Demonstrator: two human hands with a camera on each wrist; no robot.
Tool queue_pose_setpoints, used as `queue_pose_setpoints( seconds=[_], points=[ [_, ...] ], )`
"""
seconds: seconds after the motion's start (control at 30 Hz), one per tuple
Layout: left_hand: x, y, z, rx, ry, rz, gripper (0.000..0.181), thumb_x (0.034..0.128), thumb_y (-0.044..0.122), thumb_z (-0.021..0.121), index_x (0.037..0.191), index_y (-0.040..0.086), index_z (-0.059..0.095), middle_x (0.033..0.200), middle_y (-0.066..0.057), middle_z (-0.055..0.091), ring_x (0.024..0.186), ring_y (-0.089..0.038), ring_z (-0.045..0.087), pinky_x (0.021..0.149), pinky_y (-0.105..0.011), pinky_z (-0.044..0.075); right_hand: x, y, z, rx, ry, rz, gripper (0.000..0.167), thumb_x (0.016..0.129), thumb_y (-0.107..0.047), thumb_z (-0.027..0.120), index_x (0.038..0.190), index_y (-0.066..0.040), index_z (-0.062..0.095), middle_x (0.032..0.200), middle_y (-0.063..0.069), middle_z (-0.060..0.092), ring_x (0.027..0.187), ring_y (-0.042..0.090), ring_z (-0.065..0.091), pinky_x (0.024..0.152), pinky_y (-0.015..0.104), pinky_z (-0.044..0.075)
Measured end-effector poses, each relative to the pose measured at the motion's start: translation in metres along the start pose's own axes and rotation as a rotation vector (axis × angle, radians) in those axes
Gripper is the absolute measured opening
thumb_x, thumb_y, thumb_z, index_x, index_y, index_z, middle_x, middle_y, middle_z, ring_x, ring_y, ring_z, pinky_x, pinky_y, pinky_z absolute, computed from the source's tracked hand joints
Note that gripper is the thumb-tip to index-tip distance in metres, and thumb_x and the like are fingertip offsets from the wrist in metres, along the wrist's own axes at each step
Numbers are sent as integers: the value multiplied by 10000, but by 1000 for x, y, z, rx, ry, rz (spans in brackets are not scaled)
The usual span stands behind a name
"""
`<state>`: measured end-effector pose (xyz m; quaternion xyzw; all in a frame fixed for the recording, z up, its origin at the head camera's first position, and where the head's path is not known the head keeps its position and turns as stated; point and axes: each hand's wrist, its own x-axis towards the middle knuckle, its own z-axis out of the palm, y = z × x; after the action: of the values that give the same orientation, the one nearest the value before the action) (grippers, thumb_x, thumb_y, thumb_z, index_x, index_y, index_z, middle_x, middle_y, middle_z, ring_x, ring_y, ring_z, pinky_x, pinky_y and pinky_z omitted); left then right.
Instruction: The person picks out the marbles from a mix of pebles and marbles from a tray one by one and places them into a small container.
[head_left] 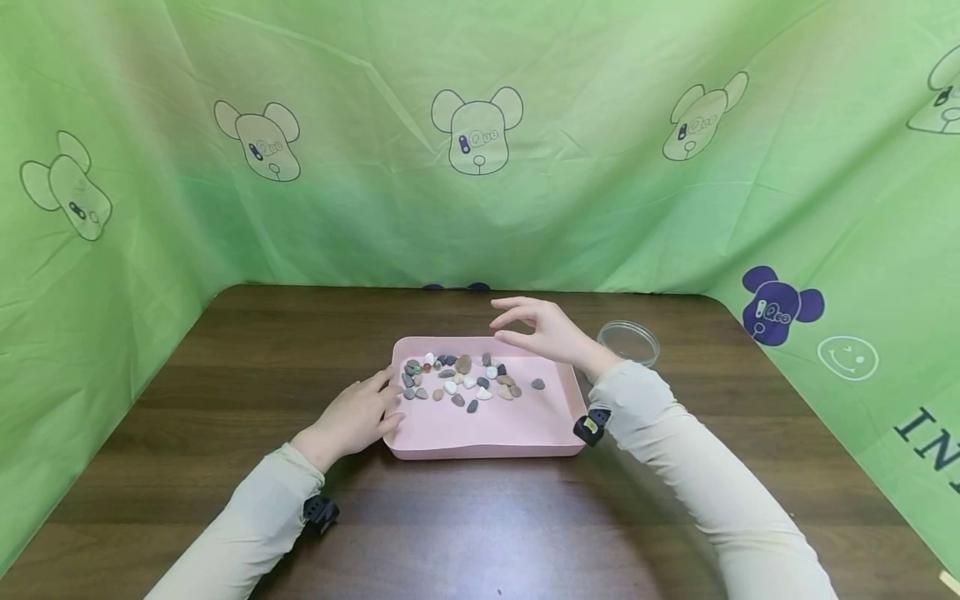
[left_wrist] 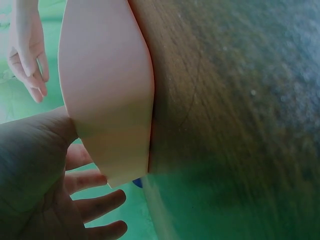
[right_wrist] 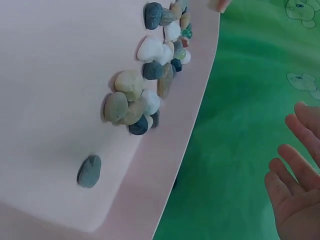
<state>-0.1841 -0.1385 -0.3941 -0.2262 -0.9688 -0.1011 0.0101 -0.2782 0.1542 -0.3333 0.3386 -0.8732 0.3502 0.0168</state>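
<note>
A pink tray (head_left: pixel 487 451) lies on the table, with pebbles (head_left: pixel 465 365) in grey, white, tan and brown loosely gathered toward its back and left. A few glassy green and red ones lie among them in the right wrist view. One grey pebble (right_wrist: pixel 89 171) sits apart on the tray's right side. My left hand (head_left: pixel 358 415) rests on the tray's left rim, its fingers spread and relaxed. Above the back right of the tray hovers my right hand (head_left: pixel 547 332), fingers loosely bent, thumb apart, holding nothing.
A round clear dish or lid (head_left: pixel 628 342) stands on the wooden table (head_left: pixel 480 533) just behind the right forearm. Green printed cloth (head_left: pixel 480 225) hangs along the back and sides of the table. Each wrist wears a small black camera.
</note>
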Motion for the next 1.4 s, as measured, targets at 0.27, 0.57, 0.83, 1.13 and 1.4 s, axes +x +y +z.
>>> queue_pose_setpoints(
  seconds=[0.27,0.57,0.83,1.13,1.4],
  points=[
    [0,-1,1,0,15,9,410,895,255,590,1196,-23,588,1412,-269,411,1260,-383,475,1010,-569,392,16,3,15,36,-60,-9,190,856,-115,658,1028,-53,706,1355,155,530,1311,318,440,1058,460,388],
    [1,-1,1,-1,8,6,421,896,258,588,1207,-27,584,1419,-268,402,1258,-383,478,1015,-566,389,31,4,35,90,-123,-2,217,869,-132,646,1044,-14,693,1378,156,506,1324,311,426,1083,434,364],
    [0,0,-1,1,6,5,422,895,258,591,1206,-27,583,1418,-267,404,1270,-371,468,1017,-564,388,41,8,52,109,-123,1,187,858,-94,649,1019,-16,702,1360,193,512,1306,317,447,1066,408,392],
    [1,-1,-1,-5,-10,-6,425,899,258,588,1216,-25,578,1431,-260,391,1265,-379,472,1022,-565,382,50,12,69,47,-136,26,179,847,-117,669,1002,-40,714,1362,167,520,1295,305,463,1052,410,412],
    [1,-1,-1,-10,-15,-2,425,897,265,589,1214,-17,581,1430,-264,389,1259,-385,476,1015,-575,384,54,10,80,-31,-171,9,169,841,-129,678,979,-43,721,1363,175,518,1304,320,451,1110,444,327]
  ],
)
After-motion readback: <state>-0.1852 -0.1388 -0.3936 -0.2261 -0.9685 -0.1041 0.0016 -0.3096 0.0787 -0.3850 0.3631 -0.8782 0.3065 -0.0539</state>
